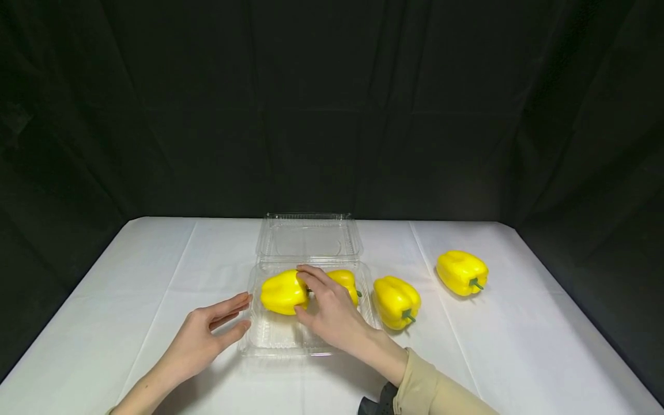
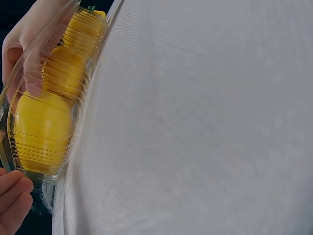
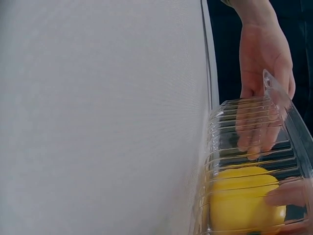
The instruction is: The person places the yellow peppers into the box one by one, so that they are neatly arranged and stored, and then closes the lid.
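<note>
You find no writing, label, brand, number or sign to read in any view; the clear plastic container [image 1: 309, 242], the yellow peppers [image 1: 396, 301] and the white tablecloth [image 1: 519, 346] all look unmarked.

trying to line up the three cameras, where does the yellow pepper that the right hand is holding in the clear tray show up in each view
Head: the held pepper lies left of centre in the clear tray, with the right hand gripping its right end.
Left wrist: it is lower left, behind the tray's ribbed wall.
Right wrist: it is bottom right, behind the ribbed wall.
Shared landmark: the clear tray on the white tablecloth.
</note>
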The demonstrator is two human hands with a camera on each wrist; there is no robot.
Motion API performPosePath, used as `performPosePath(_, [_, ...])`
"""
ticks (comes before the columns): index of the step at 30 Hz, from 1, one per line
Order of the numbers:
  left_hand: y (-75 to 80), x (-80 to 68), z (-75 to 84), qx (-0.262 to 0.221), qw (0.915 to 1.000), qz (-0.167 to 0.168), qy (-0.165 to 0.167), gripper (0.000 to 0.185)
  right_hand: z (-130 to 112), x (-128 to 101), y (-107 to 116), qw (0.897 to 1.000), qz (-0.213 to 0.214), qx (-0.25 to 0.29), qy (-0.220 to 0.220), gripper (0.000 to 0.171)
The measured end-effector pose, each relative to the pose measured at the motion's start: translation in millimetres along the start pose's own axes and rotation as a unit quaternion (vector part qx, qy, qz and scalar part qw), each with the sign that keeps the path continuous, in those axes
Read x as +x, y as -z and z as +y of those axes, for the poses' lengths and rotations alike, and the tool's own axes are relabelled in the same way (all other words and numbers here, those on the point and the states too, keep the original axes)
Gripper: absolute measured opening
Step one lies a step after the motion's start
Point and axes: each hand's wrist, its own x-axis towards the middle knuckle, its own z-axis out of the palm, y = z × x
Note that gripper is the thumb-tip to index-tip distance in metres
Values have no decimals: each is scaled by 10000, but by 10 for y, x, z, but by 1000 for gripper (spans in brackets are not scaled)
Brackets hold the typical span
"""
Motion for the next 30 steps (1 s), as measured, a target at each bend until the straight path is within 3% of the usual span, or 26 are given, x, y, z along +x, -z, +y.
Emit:
performPosePath(15, [-5,-8,-4,17,9999,12,-140,51,-5,-3,5,10000,-4,-58,-52,50])
performPosePath(23, [-4,-3,-8,78,10000,12,-34,51,3,5,8,9998,194,-18,45,48])
performPosePath(30, [-5,3,-18,27,10000,-50,-38,51,-47,-21,84,9996,248,29,-142,55])
